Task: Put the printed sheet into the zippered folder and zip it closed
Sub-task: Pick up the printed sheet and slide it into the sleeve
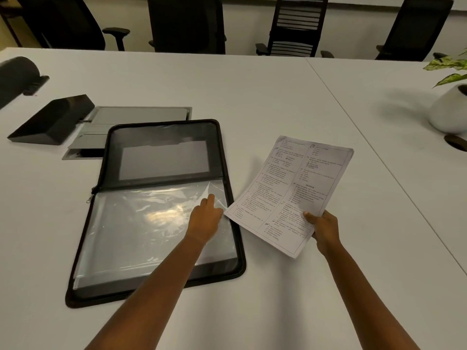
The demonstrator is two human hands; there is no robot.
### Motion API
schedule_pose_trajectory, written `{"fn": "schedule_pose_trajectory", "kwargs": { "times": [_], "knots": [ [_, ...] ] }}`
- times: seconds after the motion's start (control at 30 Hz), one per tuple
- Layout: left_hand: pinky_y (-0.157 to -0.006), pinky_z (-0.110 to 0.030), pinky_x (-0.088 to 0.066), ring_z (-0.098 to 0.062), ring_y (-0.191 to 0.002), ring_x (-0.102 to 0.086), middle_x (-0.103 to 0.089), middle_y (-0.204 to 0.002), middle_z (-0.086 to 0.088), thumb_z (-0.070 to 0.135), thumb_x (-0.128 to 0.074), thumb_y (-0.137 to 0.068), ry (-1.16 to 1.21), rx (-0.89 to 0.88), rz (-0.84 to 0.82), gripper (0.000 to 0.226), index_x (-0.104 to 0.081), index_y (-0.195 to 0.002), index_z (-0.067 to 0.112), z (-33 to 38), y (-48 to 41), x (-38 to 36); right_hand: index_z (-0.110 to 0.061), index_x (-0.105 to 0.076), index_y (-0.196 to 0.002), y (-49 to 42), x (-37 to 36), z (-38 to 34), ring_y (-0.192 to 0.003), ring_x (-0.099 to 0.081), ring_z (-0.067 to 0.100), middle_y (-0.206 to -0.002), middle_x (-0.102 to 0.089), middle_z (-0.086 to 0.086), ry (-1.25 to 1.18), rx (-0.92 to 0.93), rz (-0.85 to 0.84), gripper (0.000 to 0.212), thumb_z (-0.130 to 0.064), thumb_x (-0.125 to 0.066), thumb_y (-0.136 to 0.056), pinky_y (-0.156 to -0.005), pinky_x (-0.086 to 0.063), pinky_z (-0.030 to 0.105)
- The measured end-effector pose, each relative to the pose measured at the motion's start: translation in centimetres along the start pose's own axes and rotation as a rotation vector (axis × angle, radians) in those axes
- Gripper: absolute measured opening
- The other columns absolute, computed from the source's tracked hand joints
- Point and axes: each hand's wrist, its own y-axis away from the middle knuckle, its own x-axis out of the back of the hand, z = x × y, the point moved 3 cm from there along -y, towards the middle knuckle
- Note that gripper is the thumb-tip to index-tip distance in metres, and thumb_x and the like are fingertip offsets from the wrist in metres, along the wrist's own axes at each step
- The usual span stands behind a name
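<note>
A black zippered folder [106, 173] lies open flat on the white table, its near half filled with clear plastic sleeves [131, 231]. My left hand [205, 218] rests on the right edge of the top sleeve, fingers pinching or lifting its corner. To the right of the folder, my right hand [324, 229] holds the printed sheet [290, 188] by its near corner, tilted up above the table. The zipper pull [89, 199] hangs at the folder's left side by the spine.
A grey cable box with an open black lid [50, 120] sits behind the folder. A white plant pot [447, 109] stands at the far right near a cable hole [456, 142]. Several black office chairs [187, 24] line the far table edge.
</note>
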Motion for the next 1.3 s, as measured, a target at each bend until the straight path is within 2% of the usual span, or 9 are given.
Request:
{"fn": "schedule_pose_trajectory", "kwargs": {
  "times": [0.13, 0.23, 0.43, 0.57, 0.77, 0.87, 1.1, 1.2, 1.3],
  "knots": [
    [-0.104, -0.030, -0.040, -0.023, -0.129, -0.042, -0.033, -0.149, -0.009, 0.022, -0.048, -0.095, -0.020, -0.106, 0.033, 0.029, -0.061, -0.119, 0.012, 0.6, 0.5, 0.2, -0.002, -0.048, -0.123, -0.1, -2.0, 0.0, -0.108, -0.054, 0.043, -0.122, -0.056, 0.020, -0.004, -0.022, 0.034, 0.037, 0.002, -0.053, -0.087, -0.090, -0.048, 0.052],
    [-0.104, -0.029, -0.040, -0.022, -0.128, -0.043, -0.035, -0.149, -0.008, 0.019, -0.049, -0.094, -0.018, -0.182, 0.043, 0.029, -0.059, -0.120, 0.011, 0.9, 1.0, 0.3, -0.002, -0.049, -0.123, -0.1, -3.7, 0.1, -0.109, -0.055, 0.040, -0.125, -0.056, 0.021, -0.039, -0.043, 0.072, 0.038, 0.003, -0.053, -0.086, -0.091, -0.050, 0.051],
    [-0.110, -0.032, -0.033, -0.024, -0.136, -0.034, -0.028, -0.153, -0.006, 0.015, -0.053, -0.091, 0.011, -0.251, 0.040, 0.025, -0.063, -0.113, 0.010, 1.7, 2.2, 0.3, 0.001, -0.047, -0.126, 0.4, -6.9, 0.5, -0.113, -0.054, 0.040, -0.127, -0.055, 0.022, -0.113, -0.036, 0.179, 0.039, 0.003, -0.052, -0.088, -0.097, -0.047, 0.052],
    [-0.107, -0.033, -0.036, -0.025, -0.133, -0.038, -0.033, -0.151, -0.007, 0.016, -0.053, -0.091, 0.041, -0.282, 0.028, 0.023, -0.066, -0.109, 0.009, 1.8, 2.7, 0.5, 0.001, -0.049, -0.124, 0.9, -8.6, 1.1, -0.112, -0.056, 0.040, -0.126, -0.056, 0.023, -0.161, -0.031, 0.250, 0.036, 0.003, -0.051, -0.088, -0.095, -0.048, 0.049],
    [-0.096, -0.026, -0.040, -0.022, -0.120, -0.045, -0.046, -0.138, -0.007, 0.020, -0.051, -0.091, 0.091, -0.329, -0.009, 0.026, -0.064, -0.111, 0.011, 1.4, 3.3, 0.7, 0.002, -0.049, -0.125, 1.6, -10.1, 2.3, -0.113, -0.055, 0.039, -0.126, -0.056, 0.024, -0.230, -0.056, 0.335, 0.037, 0.003, -0.051, -0.088, -0.098, -0.046, 0.048],
    [-0.093, -0.028, -0.042, -0.024, -0.115, -0.049, -0.051, -0.132, -0.009, 0.024, -0.050, -0.091, 0.098, -0.359, -0.008, 0.028, -0.063, -0.111, 0.010, 1.4, 3.7, 0.6, 0.001, -0.047, -0.126, 2.0, -10.3, 2.8, -0.112, -0.056, 0.039, -0.127, -0.055, 0.022, -0.264, -0.090, 0.338, 0.036, 0.001, -0.049, -0.090, -0.096, -0.047, 0.047],
    [-0.096, -0.027, -0.039, -0.021, -0.115, -0.047, -0.049, -0.132, -0.007, 0.031, -0.049, -0.091, 0.070, -0.390, -0.080, 0.032, -0.059, -0.114, 0.010, 1.4, 4.1, 0.2, 0.001, -0.044, -0.125, 2.6, -10.7, 3.9, -0.111, -0.057, 0.036, -0.128, -0.054, 0.021, -0.261, -0.193, 0.319, 0.034, -0.004, -0.048, -0.092, -0.093, -0.048, 0.042],
    [-0.096, -0.031, -0.041, -0.022, -0.114, -0.048, -0.050, -0.132, -0.009, 0.028, -0.046, -0.093, 0.065, -0.387, -0.086, 0.031, -0.059, -0.115, 0.009, 1.5, 4.1, 0.2, 0.001, -0.043, -0.127, 2.8, -11.1, 4.5, -0.113, -0.055, 0.034, -0.130, -0.053, 0.021, -0.295, -0.239, 0.265, 0.034, -0.005, -0.046, -0.093, -0.096, -0.046, 0.042],
    [-0.099, -0.028, -0.039, -0.020, -0.117, -0.046, -0.046, -0.135, -0.007, 0.029, -0.043, -0.095, 0.061, -0.377, -0.088, 0.034, -0.055, -0.121, 0.011, 1.6, 4.1, -0.1, -0.004, -0.044, -0.127, 3.4, -11.6, 5.2, -0.100, -0.058, 0.029, -0.124, -0.056, 0.018, -0.310, -0.268, 0.148, 0.034, -0.005, -0.044, -0.093, -0.092, -0.050, 0.046]
  ]
}}
